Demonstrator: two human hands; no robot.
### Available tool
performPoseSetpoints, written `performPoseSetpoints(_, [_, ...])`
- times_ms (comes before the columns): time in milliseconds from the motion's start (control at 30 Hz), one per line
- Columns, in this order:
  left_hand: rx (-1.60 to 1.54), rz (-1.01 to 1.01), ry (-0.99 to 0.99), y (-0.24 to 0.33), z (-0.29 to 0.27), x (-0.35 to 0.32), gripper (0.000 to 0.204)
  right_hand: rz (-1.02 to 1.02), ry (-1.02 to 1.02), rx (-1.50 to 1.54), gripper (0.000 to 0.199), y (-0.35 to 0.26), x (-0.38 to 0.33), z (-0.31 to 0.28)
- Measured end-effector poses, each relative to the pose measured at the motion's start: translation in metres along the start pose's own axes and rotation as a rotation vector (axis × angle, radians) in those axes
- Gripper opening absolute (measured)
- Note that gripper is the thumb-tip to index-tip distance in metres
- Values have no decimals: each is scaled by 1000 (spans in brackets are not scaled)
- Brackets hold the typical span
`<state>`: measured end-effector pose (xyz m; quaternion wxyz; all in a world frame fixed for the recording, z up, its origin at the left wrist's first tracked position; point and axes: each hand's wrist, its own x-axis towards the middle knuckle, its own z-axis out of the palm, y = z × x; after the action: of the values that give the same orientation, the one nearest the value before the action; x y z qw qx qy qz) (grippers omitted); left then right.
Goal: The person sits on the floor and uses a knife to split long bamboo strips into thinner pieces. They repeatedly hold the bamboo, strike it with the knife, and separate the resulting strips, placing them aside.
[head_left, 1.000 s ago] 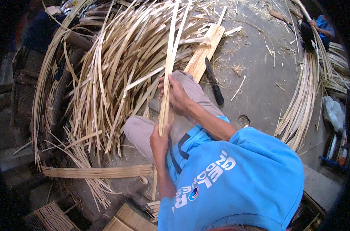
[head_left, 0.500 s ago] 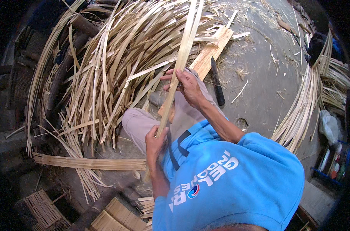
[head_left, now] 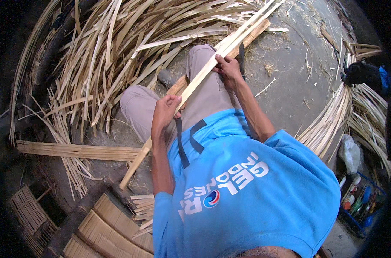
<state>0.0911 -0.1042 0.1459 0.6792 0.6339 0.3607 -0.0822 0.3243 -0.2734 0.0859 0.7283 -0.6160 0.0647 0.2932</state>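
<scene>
My left hand (head_left: 165, 111) is closed on a long pale bamboo strip (head_left: 198, 81), thumb along its upper face. Further up, my right hand (head_left: 228, 70) grips the same strip from its right side, above my right thigh. Toward the far end the strip looks parted into two narrow lengths. Its near end passes behind my left forearm and shows again at the lower left. Beneath the strip, a wooden board (head_left: 256, 33) lies slanting, partly covered by my leg. A dark knife (head_left: 242, 60) lies beside the board, partly hidden by my right hand.
A big heap of bamboo strips (head_left: 113, 56) spreads over the far left. Bundled strips (head_left: 328, 122) lie at the right, near a plastic bag (head_left: 350, 152) and a blue crate (head_left: 362, 202) of bottles. A flat strip bundle (head_left: 79, 150) and slatted panels (head_left: 105, 228) sit lower left.
The strip has swung from nearly upright to a slant toward the far right, and lower over my thigh. My right hand has moved right and nearer the knife. The view has shifted too.
</scene>
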Motion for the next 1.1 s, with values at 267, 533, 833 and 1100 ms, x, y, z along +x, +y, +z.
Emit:
performPoseSetpoints(267, [16,153,54,9,-4,11,24,39,65,27,30,-2,-9,-6])
performPoseSetpoints(533, [144,228,52,-7,3,21,28,95,-158,347,38,-6,-18,-23])
performPoseSetpoints(833, [181,185,7,6,8,16,41,147,-114,58,31,-2,-4,-25])
performPoseSetpoints(1100, [302,194,-9,3,13,12,36,64,-20,-34,22,7,8,-13])
